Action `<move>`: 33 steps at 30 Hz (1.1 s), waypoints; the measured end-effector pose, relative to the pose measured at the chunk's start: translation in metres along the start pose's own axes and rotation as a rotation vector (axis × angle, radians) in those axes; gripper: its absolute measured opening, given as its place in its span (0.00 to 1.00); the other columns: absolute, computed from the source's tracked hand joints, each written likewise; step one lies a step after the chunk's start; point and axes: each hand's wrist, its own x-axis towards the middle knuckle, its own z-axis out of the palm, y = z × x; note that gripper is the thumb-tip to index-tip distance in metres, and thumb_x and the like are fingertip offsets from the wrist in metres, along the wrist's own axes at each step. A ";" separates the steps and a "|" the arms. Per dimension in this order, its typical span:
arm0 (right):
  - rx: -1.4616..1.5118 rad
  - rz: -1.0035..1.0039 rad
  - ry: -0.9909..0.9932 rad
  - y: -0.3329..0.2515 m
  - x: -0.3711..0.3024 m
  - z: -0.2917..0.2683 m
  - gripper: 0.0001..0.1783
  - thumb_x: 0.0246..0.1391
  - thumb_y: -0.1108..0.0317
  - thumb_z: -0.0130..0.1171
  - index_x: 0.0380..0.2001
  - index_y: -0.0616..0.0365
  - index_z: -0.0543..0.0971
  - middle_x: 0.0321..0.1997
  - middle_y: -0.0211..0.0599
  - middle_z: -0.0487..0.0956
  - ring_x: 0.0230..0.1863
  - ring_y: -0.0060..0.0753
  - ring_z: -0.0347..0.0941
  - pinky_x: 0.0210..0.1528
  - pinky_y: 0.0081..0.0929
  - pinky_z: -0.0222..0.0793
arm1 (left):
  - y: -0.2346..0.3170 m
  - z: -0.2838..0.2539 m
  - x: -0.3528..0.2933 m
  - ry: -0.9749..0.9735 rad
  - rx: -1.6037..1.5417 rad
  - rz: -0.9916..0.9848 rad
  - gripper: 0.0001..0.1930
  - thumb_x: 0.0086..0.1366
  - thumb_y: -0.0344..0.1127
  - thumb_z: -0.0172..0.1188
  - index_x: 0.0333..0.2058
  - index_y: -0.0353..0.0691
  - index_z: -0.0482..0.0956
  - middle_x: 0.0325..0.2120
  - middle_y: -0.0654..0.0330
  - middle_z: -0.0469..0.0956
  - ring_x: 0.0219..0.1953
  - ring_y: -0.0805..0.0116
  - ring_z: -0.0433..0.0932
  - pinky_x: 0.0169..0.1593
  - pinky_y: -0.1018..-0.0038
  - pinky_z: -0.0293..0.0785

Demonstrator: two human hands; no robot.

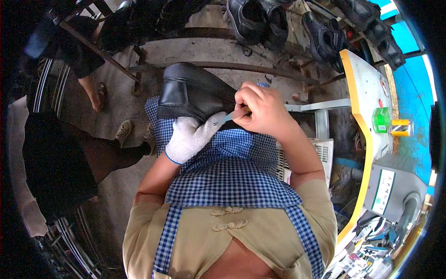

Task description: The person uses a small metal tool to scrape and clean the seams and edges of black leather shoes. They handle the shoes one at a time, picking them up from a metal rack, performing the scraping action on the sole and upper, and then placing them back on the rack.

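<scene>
A black leather shoe (174, 93) rests on my lap over a blue-and-white checked apron (232, 179). My left hand (190, 137), in a white knitted glove with a blue cuff edge, grips the shoe's near side. Its thumb lies along the near edge, and the other fingers are partly hidden. My bare right hand (260, 107) is closed in a pinch on a thin, flat, pale grey-blue strip (227, 117), which looks like a narrow blade. The strip's far end reaches the left thumb beside the shoe. Part of the shoe is hidden behind my right hand.
Black shoes (246, 21) hang on metal racks ahead. To my right stands a yellow-edged table (355, 93) with a green container (381, 120), a yellow-banded jar (402, 128) and a grey machine (395, 186). A white plastic crate (323, 153) sits below. Another person's leg (90, 90) shows at left.
</scene>
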 end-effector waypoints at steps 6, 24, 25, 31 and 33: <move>0.118 0.038 0.029 0.003 -0.001 -0.001 0.14 0.36 0.70 0.65 0.24 0.53 0.68 0.23 0.34 0.70 0.21 0.42 0.72 0.21 0.36 0.67 | 0.010 -0.004 0.004 -0.069 -0.199 -0.194 0.11 0.61 0.32 0.64 0.38 0.31 0.84 0.30 0.60 0.84 0.30 0.78 0.79 0.36 0.79 0.75; 0.482 0.505 0.034 0.043 -0.069 -0.017 0.14 0.43 0.70 0.68 0.32 0.58 0.74 0.28 0.32 0.77 0.21 0.22 0.68 0.26 0.20 0.64 | 0.012 -0.013 0.013 0.070 -0.552 -0.320 0.18 0.61 0.32 0.65 0.47 0.29 0.76 0.41 0.55 0.81 0.42 0.68 0.79 0.48 0.72 0.75; 0.569 0.564 0.034 0.045 -0.080 -0.014 0.16 0.43 0.69 0.69 0.34 0.58 0.75 0.29 0.32 0.78 0.21 0.20 0.67 0.26 0.20 0.64 | 0.013 -0.014 0.013 0.111 -0.557 -0.348 0.19 0.60 0.32 0.65 0.47 0.28 0.76 0.41 0.54 0.80 0.41 0.68 0.79 0.48 0.72 0.75; 0.211 0.736 -0.222 0.000 -0.102 -0.013 0.49 0.35 0.37 0.71 0.55 0.59 0.70 0.37 0.56 0.80 0.41 0.61 0.77 0.45 0.44 0.74 | 0.014 -0.008 0.034 0.328 -0.757 -0.453 0.16 0.58 0.26 0.64 0.46 0.31 0.75 0.39 0.54 0.81 0.37 0.63 0.81 0.44 0.68 0.79; 0.199 0.847 -0.135 0.001 -0.117 0.006 0.42 0.42 0.46 0.70 0.55 0.61 0.69 0.40 0.54 0.80 0.39 0.56 0.79 0.45 0.42 0.75 | 0.004 -0.010 0.037 0.086 -0.732 -0.385 0.23 0.57 0.33 0.66 0.49 0.26 0.73 0.45 0.51 0.78 0.47 0.63 0.77 0.53 0.69 0.72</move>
